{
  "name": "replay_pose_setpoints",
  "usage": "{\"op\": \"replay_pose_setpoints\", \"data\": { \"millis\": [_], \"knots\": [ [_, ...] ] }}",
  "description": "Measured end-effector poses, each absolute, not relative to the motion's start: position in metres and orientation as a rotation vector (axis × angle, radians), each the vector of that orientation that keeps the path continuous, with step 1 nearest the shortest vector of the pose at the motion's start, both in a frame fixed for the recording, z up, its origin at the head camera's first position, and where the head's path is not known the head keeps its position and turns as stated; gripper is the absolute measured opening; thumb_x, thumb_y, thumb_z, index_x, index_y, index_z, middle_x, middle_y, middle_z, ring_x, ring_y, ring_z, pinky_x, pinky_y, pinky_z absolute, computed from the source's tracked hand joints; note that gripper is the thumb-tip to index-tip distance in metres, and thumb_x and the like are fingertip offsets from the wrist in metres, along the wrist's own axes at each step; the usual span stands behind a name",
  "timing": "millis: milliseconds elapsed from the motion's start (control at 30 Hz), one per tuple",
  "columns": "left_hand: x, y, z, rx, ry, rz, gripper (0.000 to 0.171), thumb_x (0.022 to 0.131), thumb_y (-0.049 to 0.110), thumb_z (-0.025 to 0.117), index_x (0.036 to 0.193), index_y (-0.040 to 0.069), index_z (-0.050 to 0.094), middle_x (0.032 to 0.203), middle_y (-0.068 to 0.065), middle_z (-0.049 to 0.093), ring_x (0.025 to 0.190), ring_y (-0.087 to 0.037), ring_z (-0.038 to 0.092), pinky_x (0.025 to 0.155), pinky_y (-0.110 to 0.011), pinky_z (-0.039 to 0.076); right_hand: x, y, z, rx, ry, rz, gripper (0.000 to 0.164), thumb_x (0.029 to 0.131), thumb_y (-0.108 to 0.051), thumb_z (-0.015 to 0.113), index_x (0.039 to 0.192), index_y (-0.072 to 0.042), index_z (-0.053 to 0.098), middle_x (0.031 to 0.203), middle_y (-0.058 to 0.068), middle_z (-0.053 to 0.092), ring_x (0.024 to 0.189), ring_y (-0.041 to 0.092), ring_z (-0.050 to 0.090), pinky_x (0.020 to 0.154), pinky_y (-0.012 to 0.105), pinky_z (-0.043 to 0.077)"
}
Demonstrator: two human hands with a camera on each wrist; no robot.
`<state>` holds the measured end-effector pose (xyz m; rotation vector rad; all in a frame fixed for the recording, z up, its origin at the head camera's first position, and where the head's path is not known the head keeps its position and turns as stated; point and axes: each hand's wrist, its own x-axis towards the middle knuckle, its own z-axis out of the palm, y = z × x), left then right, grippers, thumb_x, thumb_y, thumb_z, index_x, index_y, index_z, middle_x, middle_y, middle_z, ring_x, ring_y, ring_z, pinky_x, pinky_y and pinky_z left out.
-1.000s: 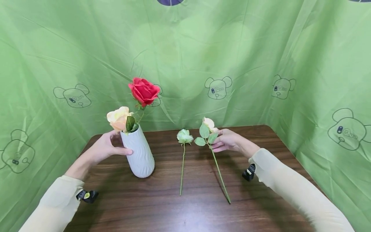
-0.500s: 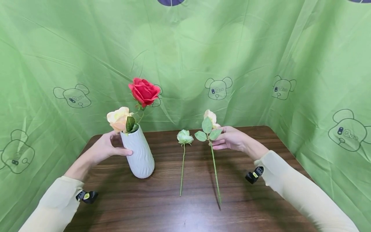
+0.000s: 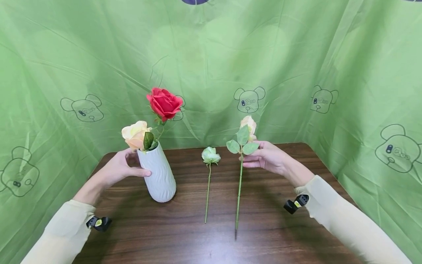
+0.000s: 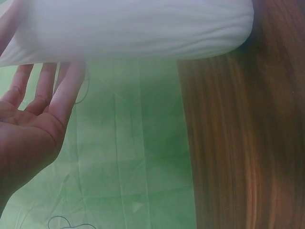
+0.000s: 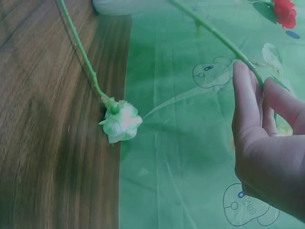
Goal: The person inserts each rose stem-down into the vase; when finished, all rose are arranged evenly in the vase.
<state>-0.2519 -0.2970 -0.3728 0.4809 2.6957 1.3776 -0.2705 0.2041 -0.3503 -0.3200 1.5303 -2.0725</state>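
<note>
Cream rose [image 3: 249, 125], pinched by the right hand's [image 3: 269, 157] fingers, now rises straighter, stem-down, while the left hand [image 3: 119, 169] clasps the white vase [image 3: 158, 176].

Green curtain [image 3: 211, 55] (bear-like outlines [image 3: 249, 102]) — behind 1 brown wooden table [image 3: 178, 238].

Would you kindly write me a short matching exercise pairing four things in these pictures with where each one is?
Things:
1. white vase with wavy ribbing
2. large red rose
3. pale green rose on a thin stem
4. pale peach rose with three green leaves

Places:
A. pinched in the right hand
B. lying on the brown wood-grain table
C. gripped by the left hand
D. standing in the vase

Pairs: 1-C, 2-D, 3-B, 4-A
</note>
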Motion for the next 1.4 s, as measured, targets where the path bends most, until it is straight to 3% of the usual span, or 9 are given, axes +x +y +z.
{"op": "replay_pose_setpoints", "data": {
  "millis": [267,400,633,700,900,1067,1400],
  "knots": [
    [-0.25,-0.297,-0.371,0.466,2.706,1.362,0.073,0.078,0.027,0.09,0.138,0.007,0.054,0.121,-0.011,0.066,0.111,-0.024,0.059,0.087,-0.032,0.051,-0.259,0.204,-0.345,-0.354,1.442,-2.128,0.033,0.104,0.005,0.048,0.127,-0.012,0.065,0.119,0.013,0.072,0.107,0.038,0.069,0.091,0.048,0.054],
    [-0.249,-0.298,-0.371,0.458,2.718,1.35,0.073,0.078,0.028,0.09,0.138,0.007,0.054,0.121,-0.011,0.066,0.111,-0.024,0.058,0.087,-0.033,0.05,-0.255,0.203,-0.345,-0.295,1.421,-2.169,0.034,0.103,0.005,0.049,0.129,-0.013,0.062,0.12,0.013,0.071,0.107,0.036,0.069,0.093,0.048,0.053],
    [-0.248,-0.298,-0.371,0.453,2.729,1.336,0.075,0.079,0.029,0.09,0.14,0.007,0.053,0.125,-0.011,0.064,0.116,-0.025,0.055,0.09,-0.036,0.049,-0.252,0.198,-0.347,-0.232,1.389,-2.229,0.054,0.097,0.018,0.048,0.146,-0.003,0.04,0.116,0.012,0.069,0.112,0.029,0.068,0.098,0.042,0.05],
    [-0.248,-0.298,-0.371,0.447,2.733,1.332,0.076,0.078,0.03,0.09,0.14,0.008,0.052,0.125,-0.01,0.064,0.115,-0.025,0.055,0.09,-0.036,0.049,-0.253,0.197,-0.349,-0.22,1.388,-2.261,0.054,0.095,0.021,0.05,0.143,-0.003,0.044,0.115,0.012,0.068,0.11,0.027,0.069,0.098,0.042,0.05],
    [-0.248,-0.297,-0.37,0.449,2.732,1.332,0.075,0.079,0.03,0.09,0.14,0.007,0.052,0.124,-0.011,0.065,0.115,-0.025,0.056,0.09,-0.036,0.049,-0.253,0.194,-0.349,-0.201,1.373,-2.379,0.035,0.094,0.019,0.054,0.122,-0.002,0.059,0.107,0.013,0.068,0.098,0.025,0.071,0.098,0.045,0.05],
    [-0.247,-0.297,-0.37,0.446,2.726,1.333,0.076,0.079,0.029,0.09,0.141,0.007,0.051,0.127,-0.011,0.064,0.118,-0.026,0.054,0.093,-0.04,0.047,-0.252,0.193,-0.347,-0.258,1.328,-2.413,0.036,0.096,0.017,0.053,0.125,-0.003,0.053,0.107,0.014,0.068,0.099,0.027,0.071,0.099,0.045,0.049],
    [-0.248,-0.296,-0.368,0.458,2.709,1.348,0.076,0.079,0.028,0.089,0.142,0.008,0.051,0.125,-0.011,0.064,0.116,-0.026,0.055,0.091,-0.036,0.048,-0.248,0.183,-0.342,-0.243,1.303,-2.414,0.024,0.098,0.012,0.055,0.117,-0.003,0.06,0.103,0.016,0.073,0.093,0.027,0.074,0.093,0.044,0.053]
  ]
}}
